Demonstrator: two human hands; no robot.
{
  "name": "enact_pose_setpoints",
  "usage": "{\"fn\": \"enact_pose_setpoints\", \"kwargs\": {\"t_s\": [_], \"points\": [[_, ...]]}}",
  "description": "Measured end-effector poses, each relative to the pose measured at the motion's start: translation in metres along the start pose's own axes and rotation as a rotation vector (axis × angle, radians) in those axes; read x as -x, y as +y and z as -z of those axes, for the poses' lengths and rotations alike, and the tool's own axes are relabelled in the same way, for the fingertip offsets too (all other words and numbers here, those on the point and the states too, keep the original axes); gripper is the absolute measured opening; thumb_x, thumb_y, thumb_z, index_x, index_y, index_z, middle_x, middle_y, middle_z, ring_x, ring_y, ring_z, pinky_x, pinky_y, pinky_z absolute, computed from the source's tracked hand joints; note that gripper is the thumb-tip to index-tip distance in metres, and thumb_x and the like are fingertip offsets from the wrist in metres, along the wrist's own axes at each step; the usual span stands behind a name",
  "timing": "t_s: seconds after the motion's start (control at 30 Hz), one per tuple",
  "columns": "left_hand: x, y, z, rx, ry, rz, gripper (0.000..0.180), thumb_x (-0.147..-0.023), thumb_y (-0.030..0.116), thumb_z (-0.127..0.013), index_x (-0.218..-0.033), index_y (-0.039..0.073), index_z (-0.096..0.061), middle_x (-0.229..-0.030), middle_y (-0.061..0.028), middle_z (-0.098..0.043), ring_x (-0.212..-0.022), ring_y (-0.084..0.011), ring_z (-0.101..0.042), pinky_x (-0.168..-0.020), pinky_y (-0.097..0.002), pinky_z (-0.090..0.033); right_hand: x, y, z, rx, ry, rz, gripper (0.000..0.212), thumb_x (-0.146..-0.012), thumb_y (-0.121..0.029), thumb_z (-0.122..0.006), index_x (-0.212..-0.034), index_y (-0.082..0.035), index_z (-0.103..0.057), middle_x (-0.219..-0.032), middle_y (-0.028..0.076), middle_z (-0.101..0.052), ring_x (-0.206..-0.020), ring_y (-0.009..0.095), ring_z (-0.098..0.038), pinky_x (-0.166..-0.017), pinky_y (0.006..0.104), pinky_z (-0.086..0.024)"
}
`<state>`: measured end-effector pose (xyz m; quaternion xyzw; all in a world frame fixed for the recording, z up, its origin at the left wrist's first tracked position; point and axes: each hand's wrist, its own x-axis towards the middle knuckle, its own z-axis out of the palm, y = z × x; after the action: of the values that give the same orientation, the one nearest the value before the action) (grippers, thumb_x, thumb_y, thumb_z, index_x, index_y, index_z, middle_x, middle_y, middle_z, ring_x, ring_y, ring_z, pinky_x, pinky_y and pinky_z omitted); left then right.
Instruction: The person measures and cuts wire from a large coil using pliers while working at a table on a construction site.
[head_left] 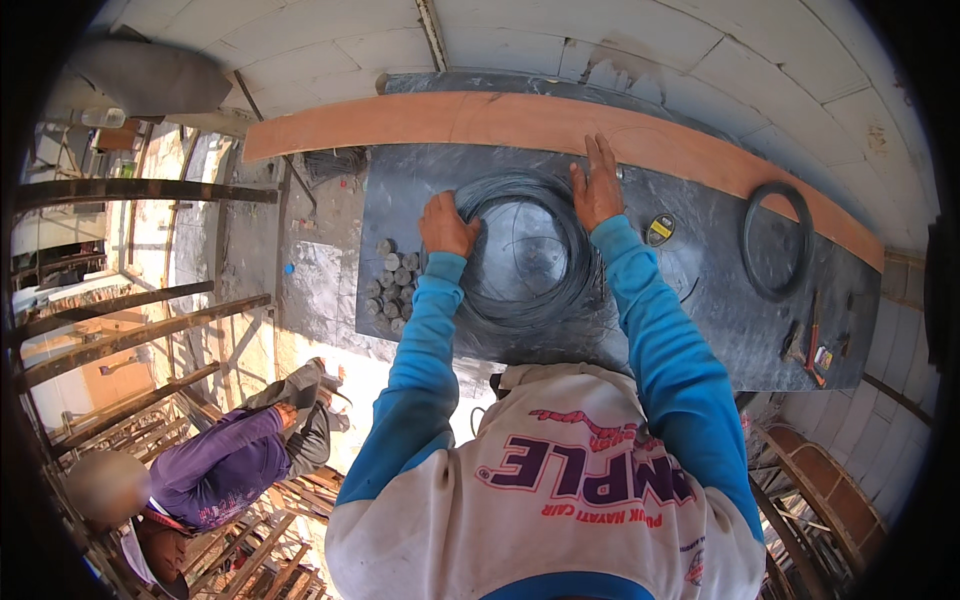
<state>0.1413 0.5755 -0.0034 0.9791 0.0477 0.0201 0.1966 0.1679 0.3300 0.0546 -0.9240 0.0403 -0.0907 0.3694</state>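
Observation:
A large coil of dark grey wire (580, 262) lies flat on the dark tabletop (660, 340) in front of me, with a few loose strands across its middle. My left hand (447, 228) is closed over the coil's left edge, fingers curled and thumb towards the inside. At the coil's upper right, my right hand (597, 187) rests with its fingers stretched out, pointing away from me. To its right sits a yellow and black tape measure (660, 229). Several short grey cylinders (392, 285) are grouped left of the coil, close to my left forearm.
A long brown board (500, 120) runs along the table's far side. A smaller wire coil (777, 240) and red-handled pliers (814, 345) lie at the right. Another person (215, 460) in purple sits at the lower left. Wooden poles (150, 320) stand at the left.

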Motion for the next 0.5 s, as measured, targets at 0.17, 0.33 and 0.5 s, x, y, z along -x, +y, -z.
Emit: {"fn": "enact_pose_setpoints", "kwargs": {"t_s": [0.17, 0.33, 0.5], "points": [[-0.003, 0.001, 0.003, 0.115, -0.036, -0.013, 0.051, -0.068, 0.011, -0.076, -0.113, 0.005, -0.051, -0.112, -0.0158, -0.056, -0.103, -0.0362, -0.055, -0.082, -0.0457, -0.045, -0.002, 0.036, 0.018, -0.074, -0.362, -0.075, 0.055, -0.088, -0.023, -0.062, -0.134, 0.001, -0.044, -0.136, 0.022, -0.046, -0.127, 0.039, -0.043, -0.106, 0.0417, -0.037], [-0.001, 0.018, 0.033, 0.162, -0.088, -0.065, 0.049, -0.07, 0.007, -0.073, -0.112, 0.004, -0.049, -0.111, -0.0193, -0.058, -0.102, -0.0405, -0.057, -0.081, -0.0463, -0.048, 0.02, 0.019, 0.009, -0.027, -0.377, 0.034, 0.061, -0.081, -0.022, -0.072, -0.133, -0.004, -0.047, -0.136, 0.021, -0.047, -0.125, 0.039, -0.045, -0.105, 0.0412, -0.038], [0.0, 0.017, 0.063, 0.205, -0.259, -0.102, 0.051, -0.072, 0.007, -0.073, -0.114, 0.005, -0.044, -0.097, -0.0248, -0.063, -0.092, -0.0432, -0.061, -0.076, -0.0487, -0.049, 0.024, -0.007, 0.008, 0.072, -0.468, -0.024, 0.065, -0.077, -0.021, -0.075, -0.134, -0.006, -0.048, -0.137, 0.021, -0.046, -0.126, 0.038, -0.044, -0.106, 0.0407, -0.037]]}}
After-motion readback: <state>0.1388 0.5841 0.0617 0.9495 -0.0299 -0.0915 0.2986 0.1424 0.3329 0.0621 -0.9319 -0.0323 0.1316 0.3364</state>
